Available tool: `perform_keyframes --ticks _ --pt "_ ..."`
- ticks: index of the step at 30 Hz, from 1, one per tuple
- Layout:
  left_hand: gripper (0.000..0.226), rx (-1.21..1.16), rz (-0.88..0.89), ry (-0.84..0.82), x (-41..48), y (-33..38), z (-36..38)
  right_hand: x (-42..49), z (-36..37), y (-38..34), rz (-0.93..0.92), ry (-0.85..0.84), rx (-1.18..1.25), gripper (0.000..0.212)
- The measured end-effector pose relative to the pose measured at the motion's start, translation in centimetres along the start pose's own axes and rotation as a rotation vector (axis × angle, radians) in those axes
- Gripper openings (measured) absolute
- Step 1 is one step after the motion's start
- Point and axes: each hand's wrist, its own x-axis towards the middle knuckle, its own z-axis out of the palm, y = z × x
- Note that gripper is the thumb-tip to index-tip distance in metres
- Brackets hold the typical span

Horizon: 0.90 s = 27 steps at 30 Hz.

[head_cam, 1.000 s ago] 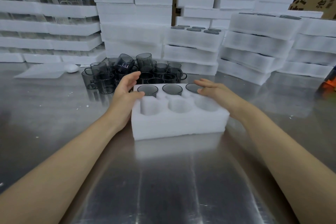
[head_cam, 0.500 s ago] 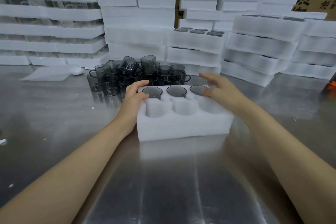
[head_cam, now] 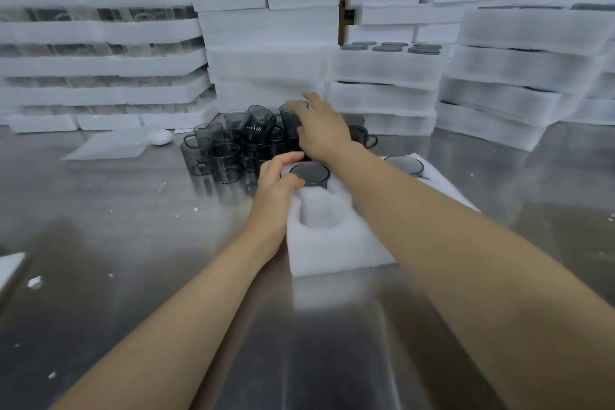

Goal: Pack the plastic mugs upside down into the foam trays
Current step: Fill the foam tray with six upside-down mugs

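Now the foam tray (head_cam: 332,243) sits on the steel surface (head_cam: 133,243) with upturned mugs (head_cam: 309,173) in its far row and its near pockets empty. My right hand (head_cam: 321,133) has left the tray's edge and reaches, fingers spread and holding nothing, onto the mug pile (head_cam: 233,146) just beyond, so the next fill is starting. My left hand (head_cam: 276,186) still grips the tray's corner.
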Motion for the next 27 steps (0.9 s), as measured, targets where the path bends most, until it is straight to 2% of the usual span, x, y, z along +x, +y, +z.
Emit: perform_keyframes --ticks 2,6,9,12,15,17,21,25,27 --pt "0.042 -0.008 0.01 -0.003 0.1 0.0 0.0 0.5 0.8 0.6 0.006 -0.029 -0.013 0.052" --pt "0.041 -0.014 0.007 -0.006 0.4 -0.1 -0.1 1.0 1.0 0.4 0.009 0.021 0.079 0.036" --pt "0.041 -0.018 0.013 -0.011 0.3 -0.2 -0.1 0.2 0.5 0.1 0.048 0.176 0.227 0.022" --pt "0.036 -0.011 0.025 -0.033 -0.1 0.1 -0.2 -1.3 -1.4 -0.8 0.022 0.353 0.399 0.019" --pt "0.042 -0.002 0.011 -0.04 -0.2 0.4 -0.4 -3.9 -3.8 -1.3 -0.043 0.513 0.458 0.017" --pt "0.044 0.005 0.011 -0.022 0.0 0.2 -0.3 -6.5 -4.8 -0.7 -0.097 0.563 0.475 0.015" --pt "0.05 0.024 0.053 -0.011 0.0 0.3 -0.2 -11.3 -4.8 1.2 -0.044 0.4 0.512 0.024" --pt "0.058 0.011 0.121 -0.04 -0.3 0.5 -0.3 -12.4 -4.4 1.4 -0.104 0.354 0.331 0.018" --pt "0.062 -0.051 0.155 -0.086 -0.5 0.4 -0.5 -12.5 -4.3 1.3 -0.147 0.298 0.325 0.023"
